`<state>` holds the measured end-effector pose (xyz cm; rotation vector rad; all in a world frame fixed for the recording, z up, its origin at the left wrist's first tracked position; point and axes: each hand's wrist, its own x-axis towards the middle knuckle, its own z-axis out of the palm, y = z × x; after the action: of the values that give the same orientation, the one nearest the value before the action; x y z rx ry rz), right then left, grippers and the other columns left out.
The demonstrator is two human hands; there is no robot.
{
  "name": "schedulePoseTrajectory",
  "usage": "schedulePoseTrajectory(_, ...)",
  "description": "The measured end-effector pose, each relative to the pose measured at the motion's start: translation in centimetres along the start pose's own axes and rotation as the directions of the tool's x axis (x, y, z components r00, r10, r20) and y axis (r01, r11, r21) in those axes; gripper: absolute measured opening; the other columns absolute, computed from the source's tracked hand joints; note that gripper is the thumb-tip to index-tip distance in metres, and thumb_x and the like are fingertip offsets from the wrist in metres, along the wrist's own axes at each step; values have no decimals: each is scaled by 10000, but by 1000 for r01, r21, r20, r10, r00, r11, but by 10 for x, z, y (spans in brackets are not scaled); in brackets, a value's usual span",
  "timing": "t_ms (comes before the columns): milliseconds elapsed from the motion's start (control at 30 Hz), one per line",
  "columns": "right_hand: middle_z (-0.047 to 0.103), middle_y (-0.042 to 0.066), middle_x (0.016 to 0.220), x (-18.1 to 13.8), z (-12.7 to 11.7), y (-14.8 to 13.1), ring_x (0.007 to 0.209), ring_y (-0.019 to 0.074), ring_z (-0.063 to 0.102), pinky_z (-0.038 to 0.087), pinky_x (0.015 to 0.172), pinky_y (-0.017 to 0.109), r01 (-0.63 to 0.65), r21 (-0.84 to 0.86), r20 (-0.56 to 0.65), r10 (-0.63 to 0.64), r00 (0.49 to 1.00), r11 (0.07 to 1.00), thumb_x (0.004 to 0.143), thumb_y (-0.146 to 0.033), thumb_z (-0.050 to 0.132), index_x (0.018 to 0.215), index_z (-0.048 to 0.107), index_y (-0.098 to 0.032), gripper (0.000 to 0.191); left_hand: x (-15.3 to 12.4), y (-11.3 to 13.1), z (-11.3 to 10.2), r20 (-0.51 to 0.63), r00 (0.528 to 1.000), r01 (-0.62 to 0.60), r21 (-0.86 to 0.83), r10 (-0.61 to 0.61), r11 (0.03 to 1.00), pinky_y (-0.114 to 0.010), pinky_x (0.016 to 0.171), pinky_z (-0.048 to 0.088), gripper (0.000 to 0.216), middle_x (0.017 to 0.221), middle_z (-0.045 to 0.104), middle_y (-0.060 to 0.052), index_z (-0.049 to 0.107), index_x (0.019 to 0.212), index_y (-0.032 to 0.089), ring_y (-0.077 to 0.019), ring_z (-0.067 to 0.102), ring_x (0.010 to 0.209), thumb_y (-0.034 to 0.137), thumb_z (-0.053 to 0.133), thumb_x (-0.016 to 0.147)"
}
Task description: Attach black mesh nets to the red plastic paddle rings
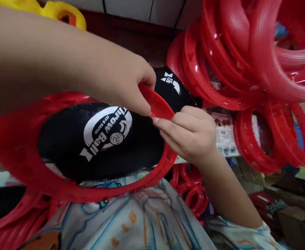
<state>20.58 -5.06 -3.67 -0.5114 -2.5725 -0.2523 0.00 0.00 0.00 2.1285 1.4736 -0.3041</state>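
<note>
A large red plastic ring (100, 194) lies tilted over my lap. Black mesh fabric (147, 142) printed "Throw Ball" in white shows through its opening and stretches past its far side. My left hand (131, 85) reaches in from the left, thumb and fingers closed on the ring's upper right part. Close beside it, my right hand (191, 133) comes from the right with its fingers bent round the same rim. The fingertips of both hands nearly meet there. What lies under my right fingers is partly hidden.
Several red rings (215, 66) are piled at the upper right, with more red rings (267, 139) below them. A yellow plastic piece (64, 10) sits at the upper left. At the lower left, more red rings (30, 222) lie stacked. A printed card (225, 135) lies behind my right hand.
</note>
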Motion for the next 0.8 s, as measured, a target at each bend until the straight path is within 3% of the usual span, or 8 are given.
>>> schedulePoseTrajectory(167,595,3,664,2,5,-4,602,113,471,421,579,269,-211,139,13,211,977,968,891,-190,589,880,704,-144,124,-1,1,-6,71,996,57,3,-58,998,-267,393,317,362,468,557,86,663,887,299,-140,491,408,555,569,649)
schedulePoseTrajectory(300,609,13,686,1,10,-8,606,110,491,441,590,270,-249,243,-37,266,963,937,865,-159,611,860,697,-125,93,0,2,-7,92,990,110,-6,-109,994,-255,357,277,381,413,493,86,674,803,278,-120,424,358,601,610,612)
schedulePoseTrajectory(467,612,8,671,2,11,-16,587,99,503,429,574,255,-344,269,-88,379,921,899,834,-168,649,826,701,-115,75,2,4,-6,51,995,88,37,-90,995,-263,377,309,380,407,505,74,672,831,256,-145,475,377,569,600,628)
schedulePoseTrajectory(667,562,-35,599,8,4,-27,549,82,473,386,556,235,-524,230,19,535,845,820,844,-181,602,769,679,-154,111,-1,14,-4,34,993,111,25,-112,993,-246,352,322,369,405,518,80,661,829,249,-154,493,358,553,588,635)
schedulePoseTrajectory(800,551,-32,592,9,2,-27,563,88,471,370,560,240,-507,172,51,507,861,844,828,-166,585,719,649,-152,127,-4,19,-6,65,990,122,3,-122,993,-224,342,282,349,371,470,92,662,834,225,-136,466,323,515,602,648)
